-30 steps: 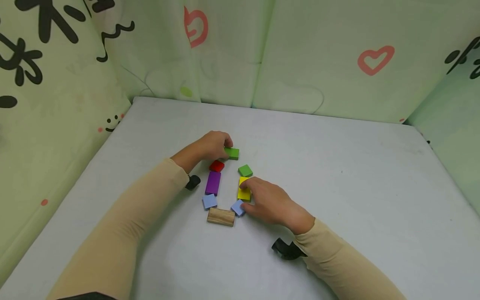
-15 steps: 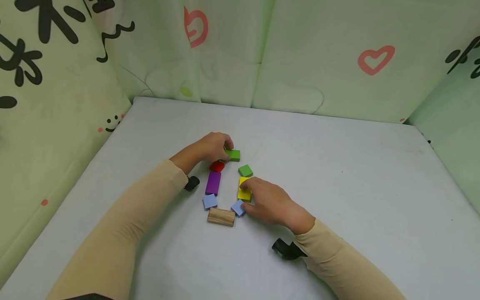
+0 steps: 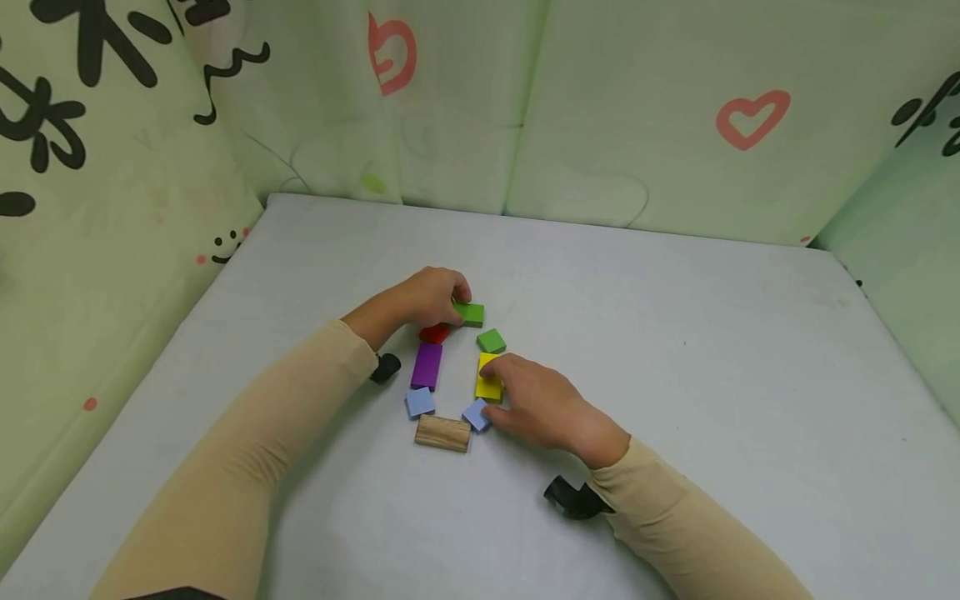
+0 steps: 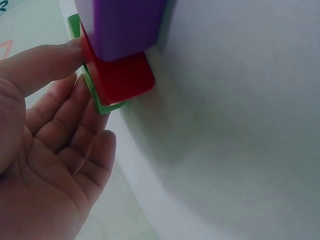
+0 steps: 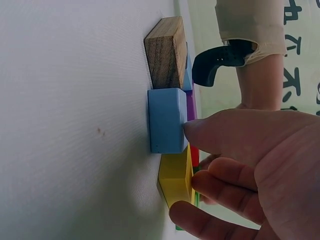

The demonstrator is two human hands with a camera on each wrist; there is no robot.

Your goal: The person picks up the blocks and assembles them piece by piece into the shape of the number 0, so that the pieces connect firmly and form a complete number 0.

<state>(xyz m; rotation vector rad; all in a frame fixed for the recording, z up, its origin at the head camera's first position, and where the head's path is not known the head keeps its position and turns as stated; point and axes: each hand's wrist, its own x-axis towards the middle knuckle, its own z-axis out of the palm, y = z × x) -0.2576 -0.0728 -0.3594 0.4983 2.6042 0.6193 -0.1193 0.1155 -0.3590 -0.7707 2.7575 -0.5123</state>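
Observation:
My left hand [image 3: 431, 298] pinches a long green block [image 3: 472, 315] at the far end of a ring of blocks. In the left wrist view the thumb and fingers lie on either side of that green block, against the red block [image 4: 122, 82]. A purple block [image 3: 427, 367] stands just nearer than the red one. On the ring's right side, my right hand [image 3: 543, 408] rests its fingertips on the yellow block [image 3: 485, 388]. Its thumb touches a light blue block [image 5: 167, 122]. Beyond the yellow block sits a small green block [image 3: 491, 340].
A wood-grain block [image 3: 442, 434] closes the near end of the ring, beside a second light blue block [image 3: 420, 402]. All lie on a white table [image 3: 712, 400]. Green patterned curtains [image 3: 615, 108] border its back and sides.
The left hand has slid slightly right and toward me with the long green block, which now sits closer to the red and small green blocks. My right hand has stayed still.

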